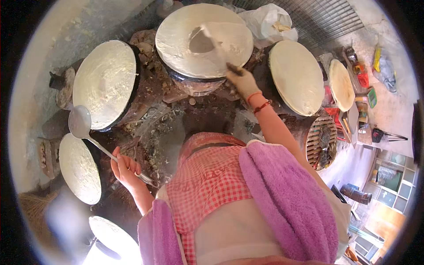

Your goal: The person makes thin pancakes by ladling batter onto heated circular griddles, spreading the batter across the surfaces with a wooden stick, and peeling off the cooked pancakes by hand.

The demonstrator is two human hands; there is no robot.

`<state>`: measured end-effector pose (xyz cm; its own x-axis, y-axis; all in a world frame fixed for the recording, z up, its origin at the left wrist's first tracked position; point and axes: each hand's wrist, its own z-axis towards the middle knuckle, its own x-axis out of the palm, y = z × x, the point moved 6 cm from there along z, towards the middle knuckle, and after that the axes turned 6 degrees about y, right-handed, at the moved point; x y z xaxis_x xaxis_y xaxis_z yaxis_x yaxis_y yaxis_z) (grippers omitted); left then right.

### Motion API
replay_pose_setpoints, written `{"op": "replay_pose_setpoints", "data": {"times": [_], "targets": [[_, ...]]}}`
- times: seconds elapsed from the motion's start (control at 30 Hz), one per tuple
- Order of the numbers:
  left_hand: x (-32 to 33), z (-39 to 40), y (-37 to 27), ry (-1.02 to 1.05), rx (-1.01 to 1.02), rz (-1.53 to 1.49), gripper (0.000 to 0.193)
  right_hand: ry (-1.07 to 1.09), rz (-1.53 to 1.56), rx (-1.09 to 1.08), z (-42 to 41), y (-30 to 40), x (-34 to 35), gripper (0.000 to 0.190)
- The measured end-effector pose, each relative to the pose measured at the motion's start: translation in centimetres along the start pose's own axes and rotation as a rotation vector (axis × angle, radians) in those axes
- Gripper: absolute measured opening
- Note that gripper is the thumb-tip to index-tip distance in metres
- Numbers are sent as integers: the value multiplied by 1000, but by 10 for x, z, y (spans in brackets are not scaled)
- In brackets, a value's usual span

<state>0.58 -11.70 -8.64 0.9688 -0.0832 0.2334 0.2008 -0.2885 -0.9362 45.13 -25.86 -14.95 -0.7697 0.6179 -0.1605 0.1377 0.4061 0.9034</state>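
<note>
My left hand (126, 165) is closed around the handle of a metal ladle (80, 122), whose bowl is over the near edge of the left griddle. Pale batter covers that round griddle (104, 86). My right hand (242, 79) grips the dark end of a blurred, pale tool at the near right edge of the central griddle. The tool's blade, hard to make out, lies over the batter (179, 29) there, near a bare grey patch (201, 40). To the right, another griddle carries a smooth pale layer (296, 78).
More batter-covered rounds stand at lower left (79, 169) and bottom left (114, 233). A flatbread (342, 85) lies at the right, above a slatted round grate (321, 142). A white plastic bag (270, 23) and a wire rack (301, 20) are behind. Straw (36, 208) lies at far left.
</note>
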Motion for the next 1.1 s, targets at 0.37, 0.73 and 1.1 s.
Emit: {"op": "replay_pose_setpoints", "data": {"times": [0.37, 0.73, 1.1], "targets": [[70, -49, 15, -53, -27, -26, 29, 146, -347, -176, 52, 5, -62, 48], [122, -89, 16, -39, 17, 2, 29, 319, -462, -373, -45, -38, -123, 51], [175, -68, 25, 261, -186, -52, 25, 47, -883, -275, -47, -55, -103, 37]]}}
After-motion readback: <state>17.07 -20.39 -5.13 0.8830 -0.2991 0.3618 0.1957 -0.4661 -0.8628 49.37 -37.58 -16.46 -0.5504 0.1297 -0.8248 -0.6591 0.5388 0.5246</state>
